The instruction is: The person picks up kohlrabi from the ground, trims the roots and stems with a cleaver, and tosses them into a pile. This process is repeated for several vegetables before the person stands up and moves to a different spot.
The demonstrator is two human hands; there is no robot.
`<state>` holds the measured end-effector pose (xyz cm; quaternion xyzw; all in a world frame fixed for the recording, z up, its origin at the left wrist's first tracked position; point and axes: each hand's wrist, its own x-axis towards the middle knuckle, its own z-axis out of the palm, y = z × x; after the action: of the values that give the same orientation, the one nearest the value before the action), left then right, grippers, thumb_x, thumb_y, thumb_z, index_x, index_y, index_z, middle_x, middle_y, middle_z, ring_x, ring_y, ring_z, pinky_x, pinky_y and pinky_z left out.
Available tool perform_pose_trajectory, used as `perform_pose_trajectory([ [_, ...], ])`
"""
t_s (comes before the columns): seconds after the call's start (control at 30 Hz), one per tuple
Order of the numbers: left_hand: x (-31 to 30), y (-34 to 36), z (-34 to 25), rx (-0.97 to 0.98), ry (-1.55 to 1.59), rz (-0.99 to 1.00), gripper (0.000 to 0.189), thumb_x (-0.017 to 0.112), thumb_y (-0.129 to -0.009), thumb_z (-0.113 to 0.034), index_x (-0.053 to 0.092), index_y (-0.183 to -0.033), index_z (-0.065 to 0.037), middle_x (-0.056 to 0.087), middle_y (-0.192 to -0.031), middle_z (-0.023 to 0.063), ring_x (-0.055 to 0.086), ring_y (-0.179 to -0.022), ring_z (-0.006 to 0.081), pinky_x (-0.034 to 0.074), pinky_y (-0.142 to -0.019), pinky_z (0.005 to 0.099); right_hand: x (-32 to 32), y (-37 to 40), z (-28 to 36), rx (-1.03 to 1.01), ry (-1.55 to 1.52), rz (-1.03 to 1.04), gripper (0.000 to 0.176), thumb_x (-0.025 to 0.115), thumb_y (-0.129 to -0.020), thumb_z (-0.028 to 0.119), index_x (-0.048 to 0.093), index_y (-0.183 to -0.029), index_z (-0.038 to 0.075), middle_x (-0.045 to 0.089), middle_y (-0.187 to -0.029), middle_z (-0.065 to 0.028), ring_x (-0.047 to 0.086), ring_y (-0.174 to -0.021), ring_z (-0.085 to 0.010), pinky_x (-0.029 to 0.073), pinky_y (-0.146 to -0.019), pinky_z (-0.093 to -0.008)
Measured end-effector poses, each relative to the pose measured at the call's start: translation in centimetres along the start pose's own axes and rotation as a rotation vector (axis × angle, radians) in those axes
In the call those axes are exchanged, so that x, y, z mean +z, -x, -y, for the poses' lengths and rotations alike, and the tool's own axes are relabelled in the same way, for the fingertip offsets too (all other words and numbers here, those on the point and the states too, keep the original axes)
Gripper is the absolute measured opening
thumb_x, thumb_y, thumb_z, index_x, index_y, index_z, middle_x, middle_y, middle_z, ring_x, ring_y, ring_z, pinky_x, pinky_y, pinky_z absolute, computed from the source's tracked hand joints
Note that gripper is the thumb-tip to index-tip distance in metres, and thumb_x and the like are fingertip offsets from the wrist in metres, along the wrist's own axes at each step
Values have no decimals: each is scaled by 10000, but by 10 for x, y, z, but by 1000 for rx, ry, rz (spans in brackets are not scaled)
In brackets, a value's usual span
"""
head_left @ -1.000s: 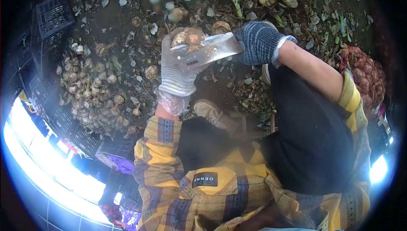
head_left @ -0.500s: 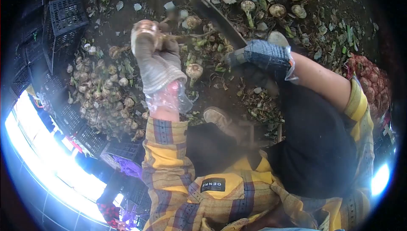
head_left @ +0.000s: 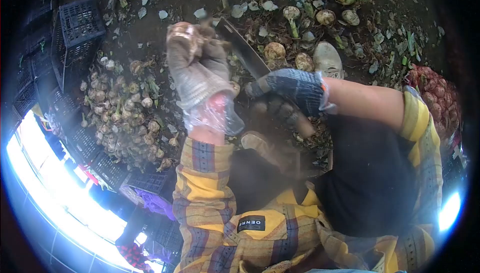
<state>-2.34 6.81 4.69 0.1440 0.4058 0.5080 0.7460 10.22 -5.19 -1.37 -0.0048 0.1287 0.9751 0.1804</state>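
Note:
My left hand (head_left: 197, 68), in a pale knit glove over clear plastic, is closed around a brownish onion (head_left: 181, 30) held up at its fingertips. My right hand (head_left: 292, 89), in a dark blue knit glove, grips the handle of a broad cleaver (head_left: 241, 47). The blade points up and left, its tip close beside the left hand's fingers. A heap of onions (head_left: 122, 115) lies on the dirt to the left of my left hand.
Black plastic crates (head_left: 80, 25) stand at the left, around the heap. Loose onions (head_left: 292, 15) with stalks, skins and green scraps litter the soil ahead. A red mesh sack of onions (head_left: 437, 95) sits at the right. My shoes (head_left: 327, 58) rest on the ground.
A second ago the cleaver lay flat against the onion in my left hand. Both hands then parted; now the right hand has drawn nearer and the blade tip is beside the left hand again.

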Motion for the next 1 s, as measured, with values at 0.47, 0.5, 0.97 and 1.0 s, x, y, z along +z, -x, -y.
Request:
perform_pose_trajectory([
  [0.47,-123,-37,-123,-409,-134,-394,238,710,-771,-252,563,-816,-70,565,-711,37,557,-553,111,487,-433,195,24,23,6,-239,358,-837,317,593,-826,384,601,-893,75,547,-689,10,505,-562,-110,431,-498,-267],
  [0.5,-137,-40,-164,-269,-104,-337,253,729,-746,-250,559,-807,-73,561,-714,51,556,-553,99,493,-424,181,21,27,9,-223,416,-843,320,598,-822,390,602,-882,75,542,-674,13,498,-551,-105,424,-490,-265],
  [0.97,-106,-127,-91,21,-1037,-347,701,716,-739,-263,374,-1320,-70,460,-1275,88,489,-1047,209,398,-911,364,22,52,25,-358,384,-957,287,616,-808,350,616,-819,63,477,-617,9,453,-519,-110,388,-469,-273],
  [1.0,-83,-131,-51,49,-1144,-320,701,712,-730,-242,377,-1303,-16,479,-1248,131,479,-1095,236,378,-936,356,19,55,24,-386,419,-962,290,615,-807,350,616,-825,61,485,-624,4,459,-521,-114,392,-464,-279],
])
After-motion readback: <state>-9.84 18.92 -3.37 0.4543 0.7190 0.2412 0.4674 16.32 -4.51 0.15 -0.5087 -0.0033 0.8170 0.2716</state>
